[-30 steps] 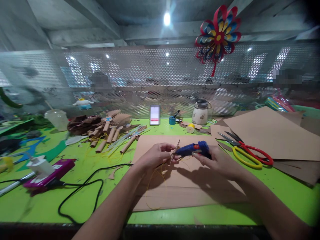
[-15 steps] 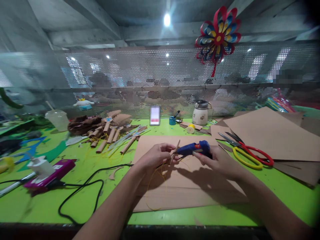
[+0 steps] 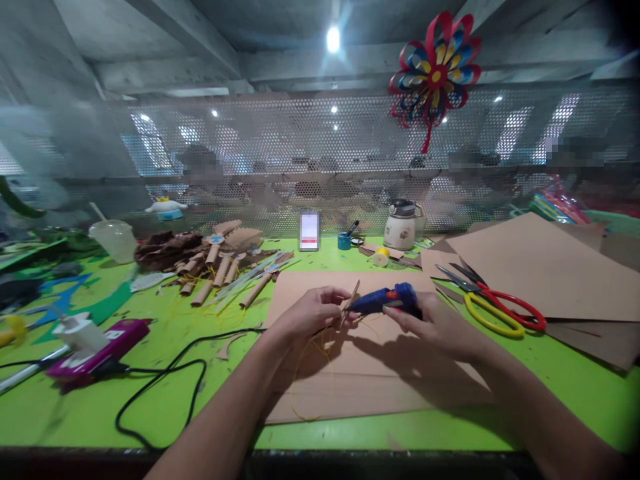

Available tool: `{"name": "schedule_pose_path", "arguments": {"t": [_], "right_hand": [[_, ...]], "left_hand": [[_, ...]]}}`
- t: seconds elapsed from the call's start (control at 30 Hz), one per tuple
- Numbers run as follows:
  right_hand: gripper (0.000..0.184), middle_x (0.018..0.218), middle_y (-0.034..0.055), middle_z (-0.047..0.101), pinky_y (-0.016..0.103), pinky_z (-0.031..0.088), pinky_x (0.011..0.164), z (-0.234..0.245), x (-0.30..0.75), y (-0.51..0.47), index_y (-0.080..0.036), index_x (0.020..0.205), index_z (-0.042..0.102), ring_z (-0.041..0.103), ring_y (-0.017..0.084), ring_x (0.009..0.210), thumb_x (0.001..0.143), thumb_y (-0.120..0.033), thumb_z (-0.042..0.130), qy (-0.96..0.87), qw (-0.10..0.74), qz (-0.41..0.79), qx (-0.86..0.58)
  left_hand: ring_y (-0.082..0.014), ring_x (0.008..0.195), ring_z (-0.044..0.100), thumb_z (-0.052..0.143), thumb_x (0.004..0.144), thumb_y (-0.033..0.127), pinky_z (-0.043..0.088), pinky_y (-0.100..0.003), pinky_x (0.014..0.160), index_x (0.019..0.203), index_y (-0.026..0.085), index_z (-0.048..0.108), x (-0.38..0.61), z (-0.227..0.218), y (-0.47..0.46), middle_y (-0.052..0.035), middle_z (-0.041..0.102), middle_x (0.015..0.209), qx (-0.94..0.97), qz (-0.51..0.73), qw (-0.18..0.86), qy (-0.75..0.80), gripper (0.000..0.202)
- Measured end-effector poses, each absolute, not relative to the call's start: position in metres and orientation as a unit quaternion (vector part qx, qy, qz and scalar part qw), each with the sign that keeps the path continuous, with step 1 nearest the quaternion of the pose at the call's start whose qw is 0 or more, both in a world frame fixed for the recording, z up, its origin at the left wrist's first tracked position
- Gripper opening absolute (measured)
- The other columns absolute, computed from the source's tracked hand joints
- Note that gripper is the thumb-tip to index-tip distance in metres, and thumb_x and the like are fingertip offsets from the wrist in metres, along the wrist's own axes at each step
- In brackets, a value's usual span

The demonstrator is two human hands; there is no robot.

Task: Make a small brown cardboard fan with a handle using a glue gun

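Note:
My right hand (image 3: 434,323) grips a blue glue gun (image 3: 386,299), its nozzle pointing left. The nozzle touches a small thin cardboard piece (image 3: 351,301) that my left hand (image 3: 313,312) pinches between fingers and thumb. A thin yellow string (image 3: 313,373) loops down from my left hand. Both hands hover over a brown cardboard sheet (image 3: 360,373) lying on the green table (image 3: 150,400).
Red and yellow scissors (image 3: 495,308) lie on cardboard sheets (image 3: 550,267) at the right. A black cord (image 3: 165,377) runs left towards a magenta device (image 3: 100,347). Rolled cardboard tubes (image 3: 220,267), a phone (image 3: 309,231), a white jar (image 3: 401,225) and a plastic cup (image 3: 114,239) stand further back. A paper pinwheel (image 3: 436,67) hangs on the mesh screen.

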State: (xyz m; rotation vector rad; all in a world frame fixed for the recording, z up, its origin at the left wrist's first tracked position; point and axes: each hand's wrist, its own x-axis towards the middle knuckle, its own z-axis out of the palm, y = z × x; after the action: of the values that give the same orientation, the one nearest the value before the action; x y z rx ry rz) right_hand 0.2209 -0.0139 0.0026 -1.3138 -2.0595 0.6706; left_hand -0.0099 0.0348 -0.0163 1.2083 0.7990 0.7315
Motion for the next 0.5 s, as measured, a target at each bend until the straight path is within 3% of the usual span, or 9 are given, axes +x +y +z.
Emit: {"name": "schedule_pose_path", "arguments": {"t": [0.37,0.5], "right_hand": [[0.036,0.053,-0.0011,0.051,0.025,0.035,0.047,0.004,0.228,-0.008,-0.018,0.065,0.055,0.045,0.012,0.048,0.086,-0.048,0.05,-0.755,0.328,0.178,-0.539],[0.039,0.062,0.0035,0.061,0.028,0.042,0.054,-0.005,0.236,0.009,-0.016,0.075,0.06,0.054,0.017,0.056,0.086,-0.051,0.047,-0.687,0.398,0.126,-0.594]], "left_hand": [[-0.02,0.081,0.069,0.062,0.067,0.003,0.052,-0.038,0.082,0.097,0.014,0.057,-0.01,-0.012,0.031,-0.0122,0.07,0.091,0.522,0.334,0.694,0.367,0.032],[-0.0211,0.084,0.067,0.068,0.066,0.008,0.054,-0.039,0.078,0.096,0.016,0.057,-0.009,-0.009,0.028,-0.0112,0.068,0.093,0.521,0.343,0.69,0.368,0.033]]}}
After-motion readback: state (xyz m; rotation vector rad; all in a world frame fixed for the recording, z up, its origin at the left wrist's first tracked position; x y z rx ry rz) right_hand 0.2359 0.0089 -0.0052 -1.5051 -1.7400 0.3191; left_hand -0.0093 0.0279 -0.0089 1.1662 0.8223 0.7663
